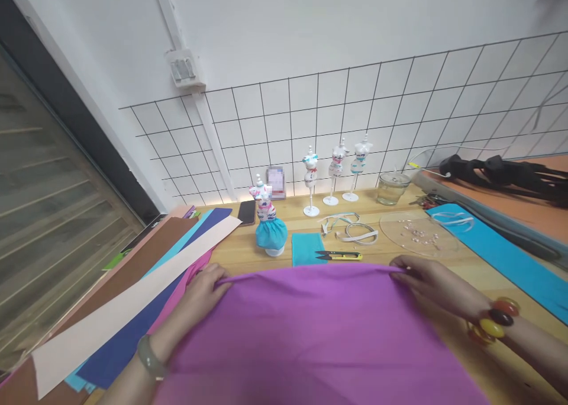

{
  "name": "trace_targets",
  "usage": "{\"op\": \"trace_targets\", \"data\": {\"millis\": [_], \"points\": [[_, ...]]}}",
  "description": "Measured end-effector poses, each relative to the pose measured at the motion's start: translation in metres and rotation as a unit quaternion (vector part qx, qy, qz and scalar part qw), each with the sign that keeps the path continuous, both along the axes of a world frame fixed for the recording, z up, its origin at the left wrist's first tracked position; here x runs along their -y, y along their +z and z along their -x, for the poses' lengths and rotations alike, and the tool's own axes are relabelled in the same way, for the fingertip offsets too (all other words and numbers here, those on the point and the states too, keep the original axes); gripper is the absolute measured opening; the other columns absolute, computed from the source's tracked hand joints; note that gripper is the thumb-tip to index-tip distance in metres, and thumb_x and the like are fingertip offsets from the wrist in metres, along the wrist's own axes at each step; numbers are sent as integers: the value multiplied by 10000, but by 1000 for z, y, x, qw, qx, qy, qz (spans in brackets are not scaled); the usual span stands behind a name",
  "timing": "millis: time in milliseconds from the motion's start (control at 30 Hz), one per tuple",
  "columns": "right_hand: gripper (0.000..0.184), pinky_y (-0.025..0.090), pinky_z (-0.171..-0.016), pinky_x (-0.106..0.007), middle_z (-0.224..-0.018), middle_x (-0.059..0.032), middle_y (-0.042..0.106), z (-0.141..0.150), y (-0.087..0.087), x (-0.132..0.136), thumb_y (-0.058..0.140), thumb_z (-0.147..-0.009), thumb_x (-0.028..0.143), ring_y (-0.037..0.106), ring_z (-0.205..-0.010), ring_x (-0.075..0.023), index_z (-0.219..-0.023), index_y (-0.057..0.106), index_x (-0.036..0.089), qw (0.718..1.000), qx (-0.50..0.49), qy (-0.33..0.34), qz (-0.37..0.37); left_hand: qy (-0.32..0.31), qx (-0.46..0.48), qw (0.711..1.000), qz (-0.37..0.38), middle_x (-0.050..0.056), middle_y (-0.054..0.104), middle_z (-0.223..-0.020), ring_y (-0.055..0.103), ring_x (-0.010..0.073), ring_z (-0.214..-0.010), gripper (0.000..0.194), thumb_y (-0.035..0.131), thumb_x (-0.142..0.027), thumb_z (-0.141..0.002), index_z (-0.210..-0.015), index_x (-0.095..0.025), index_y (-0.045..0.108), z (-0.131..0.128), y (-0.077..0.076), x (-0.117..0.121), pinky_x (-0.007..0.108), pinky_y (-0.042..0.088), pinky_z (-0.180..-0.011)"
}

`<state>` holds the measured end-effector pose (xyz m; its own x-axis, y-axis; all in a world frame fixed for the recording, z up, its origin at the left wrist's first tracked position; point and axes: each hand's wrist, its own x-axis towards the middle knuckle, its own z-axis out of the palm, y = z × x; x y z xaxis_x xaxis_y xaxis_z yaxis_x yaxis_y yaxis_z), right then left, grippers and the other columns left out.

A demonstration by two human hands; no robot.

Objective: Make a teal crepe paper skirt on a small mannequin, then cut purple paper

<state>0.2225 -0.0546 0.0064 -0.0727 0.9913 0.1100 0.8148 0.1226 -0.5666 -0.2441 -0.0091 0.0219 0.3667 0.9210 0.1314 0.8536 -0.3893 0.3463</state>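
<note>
A wide piece of purple fabric (319,328) spreads across the front of the wooden table, its far edge pulled fairly straight between my hands. My left hand (206,289) pinches that edge near its left corner. At the right corner, my right hand (421,277) grips it between thumb and fingers. Just beyond the edge lie a small blue cloth square (306,248) and yellow-handled thread snips (339,256), whose blades rest on the square. Behind the square's left side stands a mini dress form (265,209) wearing a gathered blue skirt (271,234).
Long fabric strips (133,292) are layered at left. A phone (247,213), three small dress forms (311,183) and a glass (393,189) stand or lie along the back. Ribbons (357,233), a clear plate of small beads (419,233) and a blue strip (501,257) are at right.
</note>
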Motion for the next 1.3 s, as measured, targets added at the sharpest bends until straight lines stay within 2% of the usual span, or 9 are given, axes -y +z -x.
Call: {"op": "trace_targets", "data": {"millis": [167, 300, 400, 533, 600, 733, 933, 1167, 1300], "points": [[262, 474, -641, -322, -788, -35, 667, -13, -8, -41, 431, -809, 406, 612, -719, -212, -863, 594, 207, 999, 32, 18, 0, 44, -23, 991, -121, 72, 571, -986, 516, 219, -982, 224, 385, -277, -839, -939, -190, 565, -21, -8, -15, 364, 429, -829], [375, 514, -648, -345, -1007, -95, 624, -14, -18, -50, 437, -806, 426, 629, -698, -203, -1088, 530, 196, 999, 22, -13, -45, 24, -57, 979, -194, 116, 451, -1257, 329, 273, -1231, 361, 401, -302, -849, -1179, -176, 478, -43, -24, 1, 467, 308, -992], [480, 524, -713, -366, -1211, -156, 495, -2, -17, -29, 420, -824, 448, 635, -796, -212, -1224, 444, 184, 993, 43, -9, -112, -63, -88, 985, -132, 101, 400, -1337, 282, 276, -1269, 420, 380, -366, -863, -1244, -200, 438, -59, -35, 24, 472, 315, -998], [457, 447, -904, -391, -1264, -100, 495, 29, -14, 29, 452, -831, 430, 511, -1104, -250, -1251, 452, 250, 979, 106, 140, -100, -196, -120, 973, -29, 40, 269, -1427, 204, 284, -1307, 572, 384, -483, -838, -1358, -298, 233, -72, -37, 51, 490, 290, -1012], [521, 450, -906, -397, -1283, -91, 490, 41, -18, 57, 496, -799, 457, 489, -1132, -260, -1277, 431, 260, 973, 131, 161, -99, -229, -126, 965, 0, 20, 195, -1450, 148, 301, -1320, 629, 391, -531, -814, -1366, -331, 167, -73, -34, 60, 528, 245, -1021], [534, 441, -917, -432, -1300, -83, 483, 39, -30, 85, 501, -811, 371, 474, -1149, -277, -1316, 390, 240, 935, 251, 206, -140, -243, -135, 959, 51, 16, 137, -1457, 107, 312, -1324, 669, 390, -567, -794, -1366, -347, 120, -67, -28, 72, 559, 209, -1022], [409, 507, -819, -415, -1151, -117, 604, 17, -40, 82, 375, -824, 108, 581, -1008, -262, -1208, 508, 150, 874, 366, 246, -204, -210, -125, 967, 70, 24, 162, -1451, 126, 331, -1317, 675, 437, -563, -774, -1356, -363, 160, -51, -31, 82, 561, 243, -1004], [499, 500, -824, -394, -1099, -66, 628, 19, -28, 82, 359, -824, 90, 603, -943, -219, -1303, 393, 227, 923, 293, 206, -138, -158, -105, 980, 63, 79, 361, -1378, 297, 324, -1254, 632, 564, -496, -719, -1290, -295, 386, -72, -21, 94, 520, 349, -959], [538, 473, -872, -412, -1174, -59, 586, 11, -25, 83, 326, -839, 94, 566, -1028, -216, -1351, 308, 258, 953, 244, 151, -101, -179, -98, 979, 13, 83, 550, -1165, 469, 251, -1080, 476, 546, -236, -746, -1217, -226, 472, -100, -16, 100, 412, 419, -913]]}}
